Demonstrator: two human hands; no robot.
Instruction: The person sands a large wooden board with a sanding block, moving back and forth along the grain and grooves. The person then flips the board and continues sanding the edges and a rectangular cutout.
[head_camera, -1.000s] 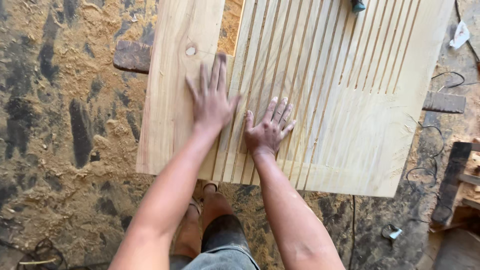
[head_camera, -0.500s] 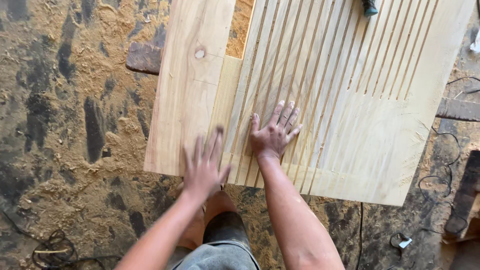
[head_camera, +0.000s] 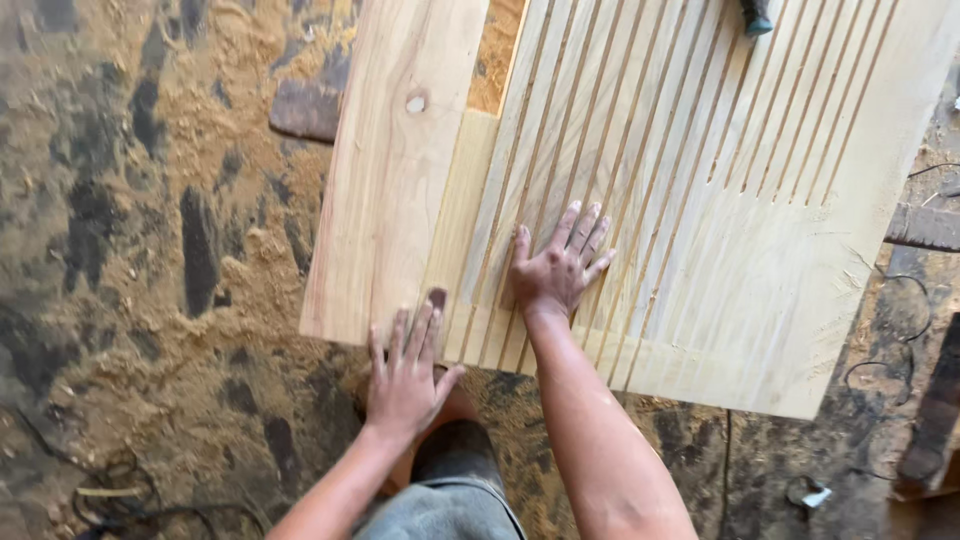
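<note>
The person is looking down at a big wooden panel (head_camera: 760, 290) that is lying flat over the floor. The panel is pale, and long thin grooves (head_camera: 620, 120) are running up and down it, side by side. Next to it, on the left, a smooth plank (head_camera: 400, 170) with a small round knot is lying, touching the panel's edge.

The right hand (head_camera: 556, 268) is resting flat on the grooved part of the panel, near its close edge, with the fingers spread wide. It is not gripping anything. The left hand (head_camera: 406, 375) is also open with its fingers spread, and its fingertips are touching the close end of the plank, right at the corner. It is not holding anything either.

The floor (head_camera: 150, 250) is looking dirty and is covered with yellow sawdust and dark patches. A dark block (head_camera: 305, 108) is sticking out from under the plank. Thin black wires (head_camera: 880, 375) are lying on the floor at the right. A small dark tool (head_camera: 755, 15) is sitting at the far top of the panel, but I cannot tell what kind it is.
</note>
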